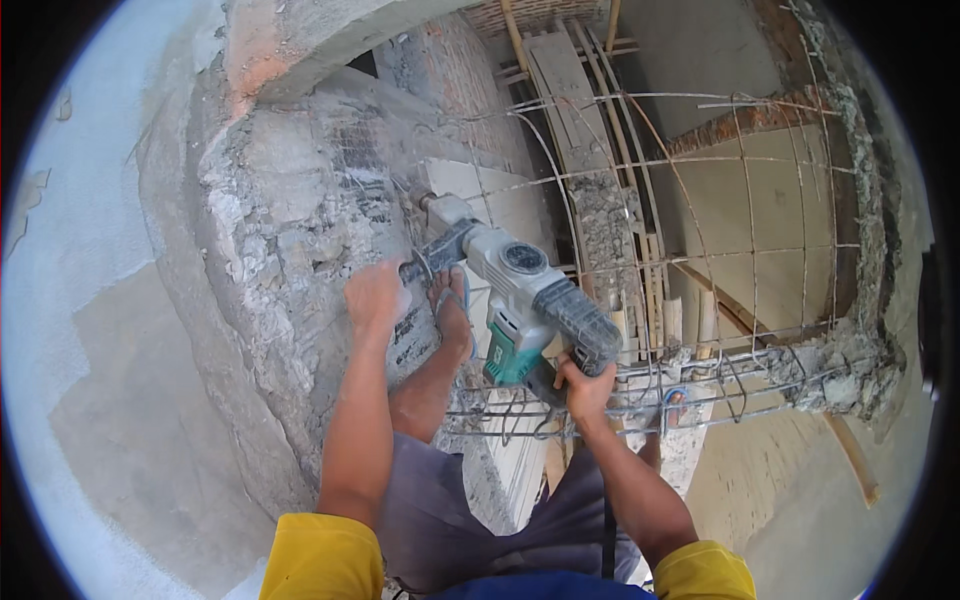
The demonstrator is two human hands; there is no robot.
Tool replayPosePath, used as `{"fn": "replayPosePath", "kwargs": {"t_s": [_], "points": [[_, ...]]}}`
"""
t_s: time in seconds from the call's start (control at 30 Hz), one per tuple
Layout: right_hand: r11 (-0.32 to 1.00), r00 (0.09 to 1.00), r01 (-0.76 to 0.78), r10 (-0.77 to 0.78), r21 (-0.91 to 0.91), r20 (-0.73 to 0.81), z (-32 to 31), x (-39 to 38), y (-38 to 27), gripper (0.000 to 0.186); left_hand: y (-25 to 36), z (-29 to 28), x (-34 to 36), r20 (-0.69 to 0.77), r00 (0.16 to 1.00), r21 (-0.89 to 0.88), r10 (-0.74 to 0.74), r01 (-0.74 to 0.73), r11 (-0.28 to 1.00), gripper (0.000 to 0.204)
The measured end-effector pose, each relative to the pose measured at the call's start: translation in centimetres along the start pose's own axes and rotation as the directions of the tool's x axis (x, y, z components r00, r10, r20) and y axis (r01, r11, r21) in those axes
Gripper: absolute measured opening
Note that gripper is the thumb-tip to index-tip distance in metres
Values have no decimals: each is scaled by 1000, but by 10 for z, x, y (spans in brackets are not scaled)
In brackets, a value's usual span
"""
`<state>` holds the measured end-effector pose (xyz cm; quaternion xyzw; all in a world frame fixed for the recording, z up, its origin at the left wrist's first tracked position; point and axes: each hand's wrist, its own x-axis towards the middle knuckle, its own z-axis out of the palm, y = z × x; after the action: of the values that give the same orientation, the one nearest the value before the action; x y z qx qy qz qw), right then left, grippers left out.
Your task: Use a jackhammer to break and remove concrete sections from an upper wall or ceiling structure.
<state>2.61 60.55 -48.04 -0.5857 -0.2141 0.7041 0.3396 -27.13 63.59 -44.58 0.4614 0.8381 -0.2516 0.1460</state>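
Note:
A dusty grey and green demolition hammer (500,262) lies slantwise across the middle of the view, its nose pointing up and left at broken concrete (285,190). Closed around its dark side handle, at the front, is my left hand (375,297). My right hand (588,388) grips the rear handle. Haze hangs around the hammer's front end, and the bit's tip cannot be made out clearly.
Bare rebar (745,250) forms an open grid at the right, with openings to a lower level. Long boards (575,110) pass beneath it. One sandalled foot (452,310) stands beside the hammer on rough concrete; the other sandal (675,400) is near the lower bars.

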Motion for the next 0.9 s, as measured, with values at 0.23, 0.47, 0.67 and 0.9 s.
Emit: {"fn": "replayPosePath", "kwargs": {"t_s": [0.23, 0.47, 0.67, 0.9], "points": [[999, 999, -29, 29, 16, -19, 2, -4, 36, 18, -8, 0, 13, -114, 992, 45, 50, -45, 998, 35], [997, 995, -46, 51, 64, -82, 2, -36, 43, 10, -10, 1, 5, -136, 982, 60, 130, -123, 991, 32], [988, 983, -89, 107, 123, -147, 7, -40, 48, 8, -10, 8, -11, -77, 967, 99, 243, -235, 967, 28], [993, 992, -48, 61, 110, -110, 2, -32, 71, 13, -17, 20, 8, -56, 964, 183, 259, -245, 952, 31]]}}
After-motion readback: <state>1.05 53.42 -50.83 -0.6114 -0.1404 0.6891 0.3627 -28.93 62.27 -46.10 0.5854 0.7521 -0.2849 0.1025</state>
